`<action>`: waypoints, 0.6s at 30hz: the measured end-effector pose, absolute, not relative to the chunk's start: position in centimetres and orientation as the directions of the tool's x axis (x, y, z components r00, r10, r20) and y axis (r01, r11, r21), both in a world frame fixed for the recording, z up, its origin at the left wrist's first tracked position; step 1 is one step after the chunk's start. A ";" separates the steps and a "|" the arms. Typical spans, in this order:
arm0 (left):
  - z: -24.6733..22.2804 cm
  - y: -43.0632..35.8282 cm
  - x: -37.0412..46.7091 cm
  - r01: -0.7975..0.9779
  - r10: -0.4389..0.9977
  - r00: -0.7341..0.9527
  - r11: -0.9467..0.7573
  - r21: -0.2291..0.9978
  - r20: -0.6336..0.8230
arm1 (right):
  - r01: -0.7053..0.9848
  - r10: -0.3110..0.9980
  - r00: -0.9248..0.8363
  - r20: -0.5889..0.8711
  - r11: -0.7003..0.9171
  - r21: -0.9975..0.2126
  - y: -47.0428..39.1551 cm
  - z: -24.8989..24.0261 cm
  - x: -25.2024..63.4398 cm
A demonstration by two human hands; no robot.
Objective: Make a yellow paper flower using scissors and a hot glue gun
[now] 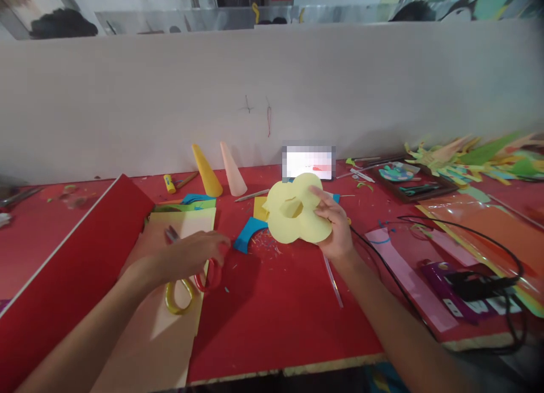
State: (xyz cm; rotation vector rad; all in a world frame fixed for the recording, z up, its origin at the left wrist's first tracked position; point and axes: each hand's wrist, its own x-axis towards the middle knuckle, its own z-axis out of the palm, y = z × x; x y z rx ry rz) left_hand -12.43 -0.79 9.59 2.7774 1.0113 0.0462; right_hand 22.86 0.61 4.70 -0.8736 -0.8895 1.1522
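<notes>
My right hand holds a pale yellow flower-shaped paper cutout up over the red table; the cutout has a hole near its middle. My left hand rests on scissors with one yellow and one red handle loop, lying on a peach paper sheet. The fingers lie over the scissors; the blade tip sticks out above the hand. A blue paper scrap lies between the two hands.
A yellow cone and a peach cone stand at the back by the white partition. A red board lies at left. Pink and orange sheets, black cables and a tray of paper scraps fill the right.
</notes>
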 end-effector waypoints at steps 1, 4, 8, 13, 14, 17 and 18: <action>9.5 -0.7 -11.9 0.627 0.628 0.777 -0.764 0.153 -0.052 | -0.334 0.967 0.184 0.178 0.231 -0.914 0.3 5.1 22.8; 8.5 0.1 -9.0 0.683 0.683 0.730 -0.729 0.043 -0.006 | -0.125 0.893 0.225 0.390 0.424 -0.897 -1.2 6.6 22.5; 5.3 1.2 -5.0 0.699 0.697 0.716 -0.713 -0.065 0.049 | 0.425 0.688 0.023 0.725 0.650 -0.630 -3.3 8.5 22.3; 2.9 2.5 -4.2 0.748 0.741 0.663 -0.656 -0.100 0.104 | 0.561 0.472 -0.530 0.704 0.818 -0.126 -4.0 7.6 21.9; 2.9 2.8 -4.6 0.762 0.754 0.648 -0.640 -0.101 0.111 | 0.567 0.460 -0.606 0.649 0.822 -0.054 -4.0 7.1 21.7; 3.1 3.6 -5.9 0.820 0.812 0.573 -0.565 -0.093 0.113 | 0.509 0.418 -0.808 0.415 0.850 0.137 -4.2 5.8 21.1; 3.2 3.9 -6.3 0.839 0.830 0.544 -0.537 -0.083 0.123 | 0.472 0.400 -0.854 0.332 0.865 0.171 -4.4 5.5 20.9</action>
